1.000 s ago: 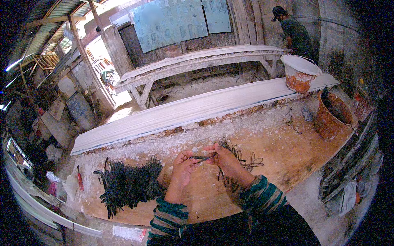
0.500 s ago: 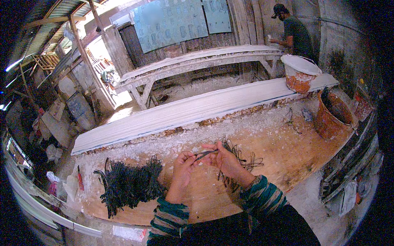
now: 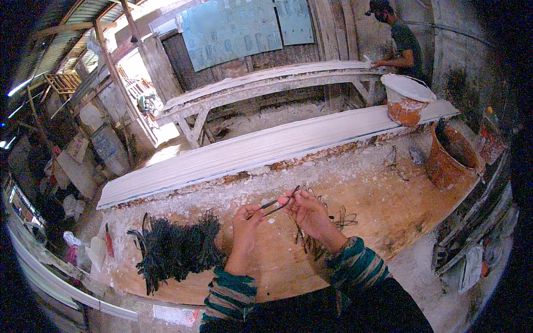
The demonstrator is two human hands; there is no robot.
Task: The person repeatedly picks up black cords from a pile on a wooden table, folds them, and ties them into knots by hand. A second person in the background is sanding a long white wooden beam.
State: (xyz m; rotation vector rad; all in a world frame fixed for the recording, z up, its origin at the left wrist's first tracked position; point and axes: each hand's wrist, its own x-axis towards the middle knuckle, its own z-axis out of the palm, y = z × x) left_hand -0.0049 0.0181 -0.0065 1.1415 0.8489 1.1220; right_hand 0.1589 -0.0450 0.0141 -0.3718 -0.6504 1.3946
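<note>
Right hand [image 3: 310, 215] has shifted its pinch; black strip [image 3: 268, 205] now pokes up past those fingertips. Left hand [image 3: 244, 223] pinches the other end, over the plywood surface [image 3: 383, 213]. Handling looks unfinished.

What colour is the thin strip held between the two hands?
The strip is black, best seen in the head view.

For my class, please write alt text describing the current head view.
A person's left hand and right hand hold dark cord between them over a wooden table. A black bundle lies left; orange buckets sit right; a co-worker stands at a far bench.
</note>
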